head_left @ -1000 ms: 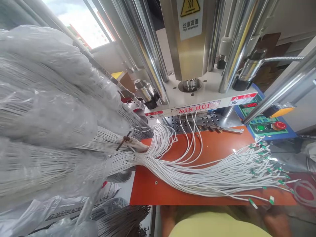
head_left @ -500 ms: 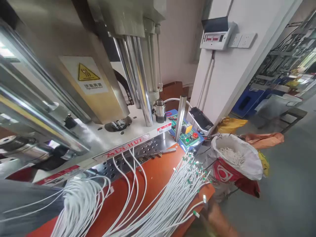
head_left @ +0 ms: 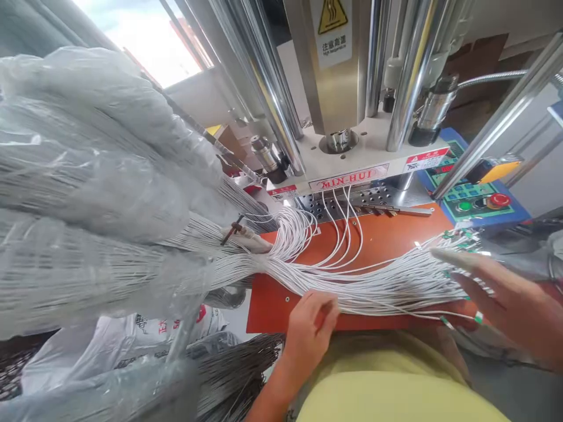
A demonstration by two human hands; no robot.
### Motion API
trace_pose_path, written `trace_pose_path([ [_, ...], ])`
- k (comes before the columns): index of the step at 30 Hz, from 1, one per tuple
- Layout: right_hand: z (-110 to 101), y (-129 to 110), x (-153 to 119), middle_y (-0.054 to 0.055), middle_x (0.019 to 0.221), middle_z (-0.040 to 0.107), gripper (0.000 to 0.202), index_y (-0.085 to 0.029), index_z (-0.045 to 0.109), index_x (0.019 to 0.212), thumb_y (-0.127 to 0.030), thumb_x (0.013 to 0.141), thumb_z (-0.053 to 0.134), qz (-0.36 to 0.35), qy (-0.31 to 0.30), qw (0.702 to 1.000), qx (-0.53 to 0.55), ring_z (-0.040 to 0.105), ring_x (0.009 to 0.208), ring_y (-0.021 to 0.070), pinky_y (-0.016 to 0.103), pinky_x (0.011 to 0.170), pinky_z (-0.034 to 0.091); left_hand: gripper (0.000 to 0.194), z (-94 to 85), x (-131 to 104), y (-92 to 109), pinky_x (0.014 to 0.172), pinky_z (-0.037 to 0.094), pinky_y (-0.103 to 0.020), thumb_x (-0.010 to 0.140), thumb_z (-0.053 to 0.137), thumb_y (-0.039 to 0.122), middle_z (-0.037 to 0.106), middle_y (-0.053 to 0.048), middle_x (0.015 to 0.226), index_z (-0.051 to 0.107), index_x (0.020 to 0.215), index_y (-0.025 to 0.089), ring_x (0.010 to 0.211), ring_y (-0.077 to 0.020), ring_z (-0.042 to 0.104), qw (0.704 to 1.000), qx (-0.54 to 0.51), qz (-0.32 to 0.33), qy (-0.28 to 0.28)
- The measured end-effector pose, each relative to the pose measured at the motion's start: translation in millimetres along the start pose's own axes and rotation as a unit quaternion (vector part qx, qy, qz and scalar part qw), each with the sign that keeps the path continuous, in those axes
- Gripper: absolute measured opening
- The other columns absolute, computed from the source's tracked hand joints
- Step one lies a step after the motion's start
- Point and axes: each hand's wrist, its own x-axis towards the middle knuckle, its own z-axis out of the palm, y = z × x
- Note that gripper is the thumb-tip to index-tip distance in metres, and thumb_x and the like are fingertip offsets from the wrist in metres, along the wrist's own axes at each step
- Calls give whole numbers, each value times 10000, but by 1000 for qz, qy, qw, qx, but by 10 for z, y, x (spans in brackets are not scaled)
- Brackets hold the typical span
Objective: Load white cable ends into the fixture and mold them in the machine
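Many white cables [head_left: 373,288] lie in a bundle across the orange board [head_left: 264,310], with green and white ends at the right. My left hand [head_left: 311,325] is at the board's front edge, beside the lower cables, its fingers curled; whether a cable is between them is too small to tell. Over the cable ends, my right hand [head_left: 497,293] is held with its fingers apart and nothing in it. Three or so cables run out from under the machine's MIN-HUI plate [head_left: 349,177]. A looped bunch of cables [head_left: 292,231] sits left of them.
Plastic-wrapped cable bundles [head_left: 109,193] fill the left side. Behind the board stands the machine with steel columns and a heat-warning label [head_left: 332,29]. A blue control box [head_left: 484,202] with red and green buttons is at the right. White sacks [head_left: 109,346] lie at lower left.
The view has swung left, bringing the wrapped bundles in and taking the white sack of scraps out. Both hands now show clearly; before, only a blurred hand was visible at lower right.
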Motion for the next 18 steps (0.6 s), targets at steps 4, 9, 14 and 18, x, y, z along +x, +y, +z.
trace_pose_path([
  [4,331,-424,749,87,1104,648,526,-254,360,1407,-98,905,389,-196,-140,966,-98,581,998,263,421,797,444,262,359,586,111,946,442,-392,876,578,233,646,-88,1097,581,1132,174,1057,-243,539,975,182,88,-93],
  [9,422,-451,946,116,1003,613,498,-151,505,1249,16,791,404,-207,-233,938,-153,580,873,248,357,701,409,240,468,876,106,877,455,-408,833,606,237,626,-108,1037,590,1056,151,997,-277,541,921,328,82,-191],
  [14,243,-429,1003,72,917,547,232,-185,550,917,-76,882,348,-173,-266,948,-39,541,774,177,294,671,382,114,291,976,66,818,441,-313,868,540,263,627,-64,916,609,864,173,930,-214,550,941,205,85,-256],
  [18,62,-475,1141,41,906,562,169,-202,526,957,-236,931,363,-121,-280,948,91,541,753,148,271,679,387,208,156,1057,27,677,426,-236,874,538,368,638,-3,810,614,870,174,758,-142,572,957,12,-8,-290],
])
